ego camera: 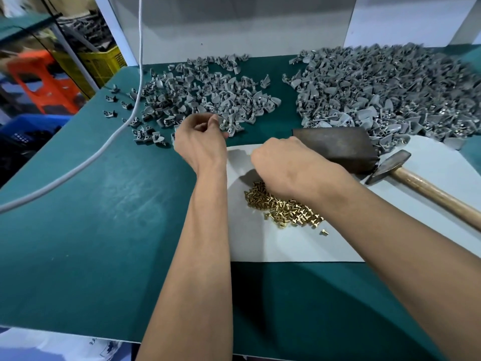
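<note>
My left hand (200,142) reaches to the near edge of the left pile of grey plastic parts (208,95). Its fingers are curled, and thumb and forefinger pinch one grey part (223,124) at the pile's edge. My right hand (283,165) hovers knuckles-up over the far end of a heap of small brass rivets (283,209) on a white sheet (286,246). Its fingers curl downward and the fingertips are hidden, so whether they hold a rivet is unclear. A much larger pile of grey parts (390,92) fills the back right.
A dark metal block (338,147) sits just beyond my right hand. A wooden-handled hammer (426,188) lies to its right. A grey cable (86,162) crosses the green table (91,230) on the left. Coloured crates and an orange stool stand off the left edge.
</note>
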Action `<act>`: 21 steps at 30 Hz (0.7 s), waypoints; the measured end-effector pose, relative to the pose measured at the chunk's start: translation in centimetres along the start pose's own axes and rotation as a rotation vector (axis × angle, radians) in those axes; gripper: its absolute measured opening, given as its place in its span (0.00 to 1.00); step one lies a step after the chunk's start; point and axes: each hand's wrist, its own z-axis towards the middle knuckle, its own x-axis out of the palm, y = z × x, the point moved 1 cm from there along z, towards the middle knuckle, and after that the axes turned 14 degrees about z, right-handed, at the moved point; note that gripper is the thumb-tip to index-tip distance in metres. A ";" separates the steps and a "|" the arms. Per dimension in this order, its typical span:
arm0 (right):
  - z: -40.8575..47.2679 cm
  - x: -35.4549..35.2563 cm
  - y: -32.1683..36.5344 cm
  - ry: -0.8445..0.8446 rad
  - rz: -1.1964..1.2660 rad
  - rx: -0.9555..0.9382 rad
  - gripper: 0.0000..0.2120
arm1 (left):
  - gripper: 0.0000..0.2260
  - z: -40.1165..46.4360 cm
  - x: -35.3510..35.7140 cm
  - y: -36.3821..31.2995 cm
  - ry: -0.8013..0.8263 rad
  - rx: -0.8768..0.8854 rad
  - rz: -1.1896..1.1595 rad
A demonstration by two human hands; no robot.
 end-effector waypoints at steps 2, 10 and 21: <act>-0.4 0.0 -0.5 -0.124 0.076 -0.029 0.12 | 0.01 0.2 -0.1 -0.1 -0.006 -0.092 -0.137; -3.6 -0.1 -6.0 -0.584 0.652 -0.032 0.06 | 0.03 -3.6 1.6 -2.3 0.324 -0.103 -0.474; -7.8 1.3 -10.7 -1.031 0.727 -0.032 0.10 | 0.04 -9.3 4.8 -3.2 0.816 0.407 -0.306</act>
